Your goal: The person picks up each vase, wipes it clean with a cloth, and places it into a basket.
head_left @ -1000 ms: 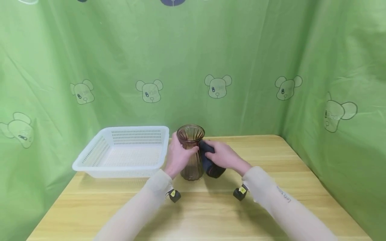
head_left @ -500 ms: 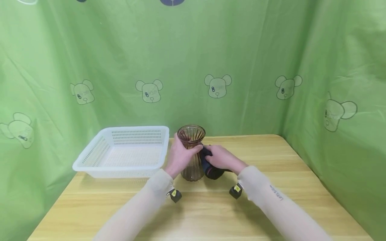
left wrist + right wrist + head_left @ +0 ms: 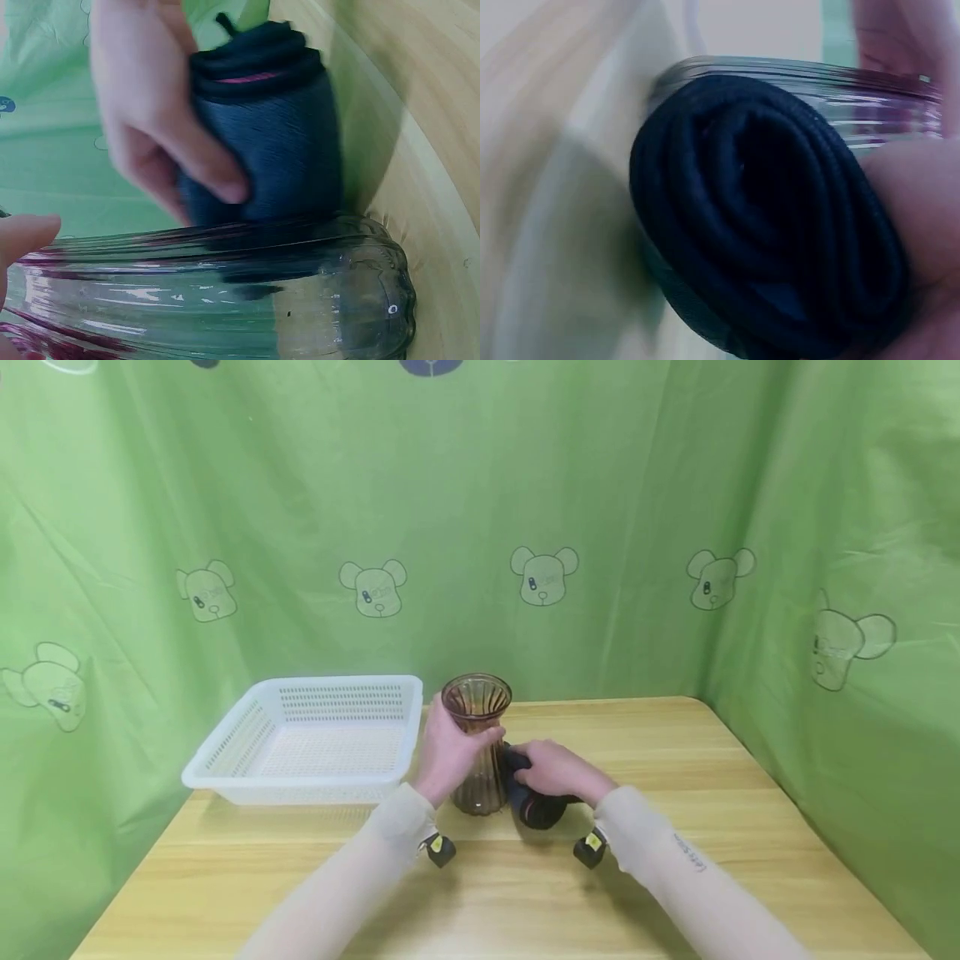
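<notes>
A brownish, see-through ribbed glass vase (image 3: pixel 480 785) with a flared rim stands upright on the table. My left hand (image 3: pixel 448 753) grips it below the rim, thumb across the front. On the vase's right side, my right hand (image 3: pixel 557 768) holds a rolled dark blue cloth (image 3: pixel 543 811), thumb on its near side. The left wrist view shows the cloth (image 3: pixel 277 142) close against the glass wall, with a pink line near its edge. In the right wrist view the roll's layered end (image 3: pixel 697 187) hides much of the vase (image 3: pixel 780 71).
A white perforated plastic basket (image 3: pixel 300 789) sits left of the vase, close to my left hand. The wooden table (image 3: pixel 510 902) extends toward me and to the right. A green curtain (image 3: pixel 465 485) with bear-head prints hangs behind and along both sides.
My right hand has moved down along the vase's right side with the rolled cloth, slightly toward me. My left hand keeps its grip in nearly the same spot.
</notes>
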Tool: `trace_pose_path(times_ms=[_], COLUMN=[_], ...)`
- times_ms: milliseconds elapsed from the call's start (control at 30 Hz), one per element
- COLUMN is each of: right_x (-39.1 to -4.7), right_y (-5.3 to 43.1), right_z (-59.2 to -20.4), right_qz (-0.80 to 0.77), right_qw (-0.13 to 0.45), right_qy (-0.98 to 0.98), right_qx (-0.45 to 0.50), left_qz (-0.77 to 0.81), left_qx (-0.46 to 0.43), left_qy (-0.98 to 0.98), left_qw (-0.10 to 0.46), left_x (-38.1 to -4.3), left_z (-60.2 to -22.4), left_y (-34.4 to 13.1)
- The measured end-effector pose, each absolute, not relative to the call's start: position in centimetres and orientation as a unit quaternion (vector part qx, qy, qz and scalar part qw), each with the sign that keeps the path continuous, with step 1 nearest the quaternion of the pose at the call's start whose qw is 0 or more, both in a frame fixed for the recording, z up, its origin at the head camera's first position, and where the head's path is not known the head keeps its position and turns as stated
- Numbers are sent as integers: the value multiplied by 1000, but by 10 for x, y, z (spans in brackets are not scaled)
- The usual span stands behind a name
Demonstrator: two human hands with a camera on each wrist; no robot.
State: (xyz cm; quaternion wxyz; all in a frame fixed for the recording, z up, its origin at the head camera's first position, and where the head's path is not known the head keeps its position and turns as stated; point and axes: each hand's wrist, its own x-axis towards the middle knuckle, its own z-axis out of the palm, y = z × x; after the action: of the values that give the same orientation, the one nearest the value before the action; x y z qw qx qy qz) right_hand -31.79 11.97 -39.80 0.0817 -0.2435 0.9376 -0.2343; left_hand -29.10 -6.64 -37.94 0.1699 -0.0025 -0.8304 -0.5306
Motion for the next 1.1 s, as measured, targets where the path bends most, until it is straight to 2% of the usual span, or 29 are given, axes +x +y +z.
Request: trace_pose_path(times_ms=[133, 267, 400, 533, 900, 1100], right_x=[-315, -313, -315, -316, -315, -312], right_y=[121, 118, 115, 115, 113, 111], right_z=[-370, -343, -332, -343, -405, -422], right_qz=[-277, -280, -296, -288, -225, -189], right_qw=[62, 13, -20, -11, 53, 53], right_qy=[924, 922, 921, 924, 946, 957], right_qx=[-258, -269, -253, -249, -229, -216], left_qz=[-538, -532, -525, -533, -564, -575], left_qx=[-6, -12, -17, -27, -12, -15], left_qy=[-826, -825, -828, -825, -811, -801], left_qw=[170, 191, 195, 187, 154, 167], left_x=[-292, -293, -294, -293, -288, -288], left_z=[-378, -377, -377, -377, -377, -380], left_y=[-68, -70, -72, -73, -68, -66])
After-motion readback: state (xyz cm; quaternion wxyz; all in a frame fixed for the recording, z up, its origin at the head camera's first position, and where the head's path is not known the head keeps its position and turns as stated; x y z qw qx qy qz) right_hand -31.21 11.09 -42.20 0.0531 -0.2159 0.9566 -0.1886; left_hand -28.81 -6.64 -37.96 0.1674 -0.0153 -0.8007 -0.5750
